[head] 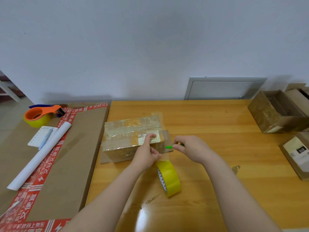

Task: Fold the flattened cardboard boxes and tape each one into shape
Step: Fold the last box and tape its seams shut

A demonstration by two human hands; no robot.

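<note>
A small cardboard box (pixel 130 136), folded up and covered in clear tape, stands on the wooden table (pixel 209 124). My left hand (pixel 147 153) pinches a strip of clear tape at the box's right end, with one finger pressing on the box top. That strip runs down to a yellow tape roll (pixel 169 178) standing on edge just below the hand. My right hand (pixel 192 148) grips a small green cutter (pixel 169 147) whose tip touches the tape strip.
A large flat carton with red tape (pixel 66 156) lies at the left, carrying an orange tape dispenser (pixel 40 115), a notepad with a pen (pixel 41 136) and a white paper roll (pixel 40 156). An open box (pixel 277 113) and a labelled box (pixel 297 156) stand at the right.
</note>
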